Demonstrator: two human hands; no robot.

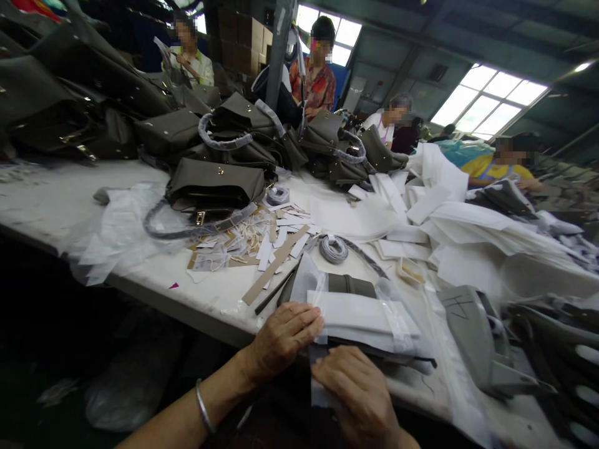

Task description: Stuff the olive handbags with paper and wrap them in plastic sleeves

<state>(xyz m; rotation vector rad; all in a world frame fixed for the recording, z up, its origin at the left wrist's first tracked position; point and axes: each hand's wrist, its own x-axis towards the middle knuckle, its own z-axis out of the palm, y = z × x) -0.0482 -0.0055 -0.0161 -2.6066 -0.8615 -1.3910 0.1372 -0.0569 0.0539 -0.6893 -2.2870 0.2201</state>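
Observation:
A dark olive handbag (350, 285) lies at the table's front edge. A folded white sheet (360, 313) covers much of it, with translucent strips around both ends. My left hand (287, 333) is closed over the left end of this white sheet, its fingers together and pressing the wrap against the bag. Just below and to the right, my right hand (353, 383) pinches a translucent strip (321, 396) that hangs over the table edge. The fingertips of that hand are partly hidden. Behind the bag sits a coil of wrapped strap (333, 249).
Another olive handbag (215, 182) stands behind paper strips and tags (281, 240). More bags (243, 118) are heaped at the back. White sheets (468, 243) pile up at right, near grey-green bag pieces (472, 337). Plastic film (126, 224) lies left. Several people work beyond the table.

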